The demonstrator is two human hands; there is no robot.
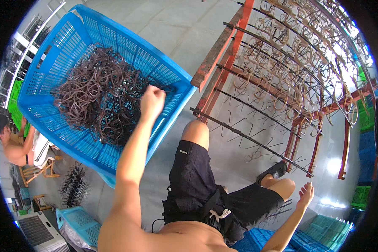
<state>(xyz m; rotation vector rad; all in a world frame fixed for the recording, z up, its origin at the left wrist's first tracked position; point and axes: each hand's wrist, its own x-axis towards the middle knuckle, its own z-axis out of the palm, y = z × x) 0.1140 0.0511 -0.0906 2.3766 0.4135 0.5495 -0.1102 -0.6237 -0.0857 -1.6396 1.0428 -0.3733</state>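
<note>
Inside a large blue plastic basket (132, 40) lies a tangled heap of dark brown, thin curved pieces (98, 84), like open loops; their exact kind I cannot make out. My left hand (153, 101) is closed over the basket's right-hand part, at the edge of the heap. Whatever its fingers hold is hidden. Well away to the lower right, my right hand (306, 195) is held in the air beside my knee, fingers loosely bent and apart, with nothing visible in it.
An orange-red rack (214, 71) carries black hooked bars (248, 136); many hold tan loops (281, 50), while the nearest hooks are bare. At the left another person (19, 145) sits on a wooden stool. Blue crates (264, 237) stand behind my right arm.
</note>
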